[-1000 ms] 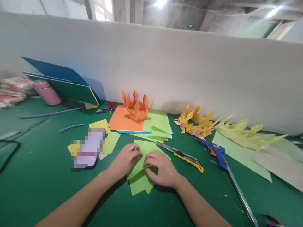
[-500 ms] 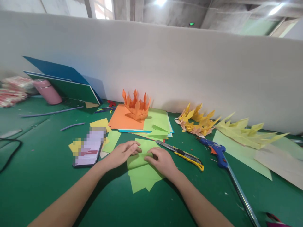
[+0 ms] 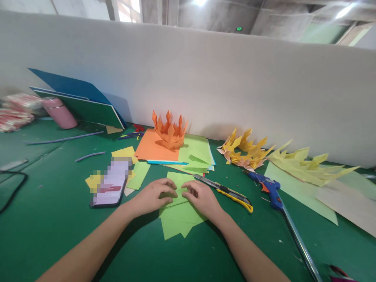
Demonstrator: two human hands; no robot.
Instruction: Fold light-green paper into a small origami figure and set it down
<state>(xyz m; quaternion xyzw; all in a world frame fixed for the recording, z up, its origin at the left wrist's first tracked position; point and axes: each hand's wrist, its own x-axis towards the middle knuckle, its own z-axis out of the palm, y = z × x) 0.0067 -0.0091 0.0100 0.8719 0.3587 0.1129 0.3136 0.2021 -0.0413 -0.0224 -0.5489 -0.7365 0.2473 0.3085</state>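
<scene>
My left hand and my right hand face each other over a folded piece of light green paper. The left fingers and thumb curl in at the paper's left side, gripping it. On its right side, my right hand has bent fingers and thumb on it. Parts of the paper are hidden beneath the hands. Several loose green sheets lie fanned out under and in front of it. Just right of my right hand rests a yellow-handled utility knife, its blade end toward the paper.
Behind the hands, an orange paper crown stands on stacked coloured paper. A yellow paper crown, a pale yellow spiky strip and a blue glue gun lie right. A phone and a pink bottle are left.
My left hand has shifted slightly down, and its thumb has come down from the top of the paper. My right hand has moved a little right, widening the gap between the hands.
</scene>
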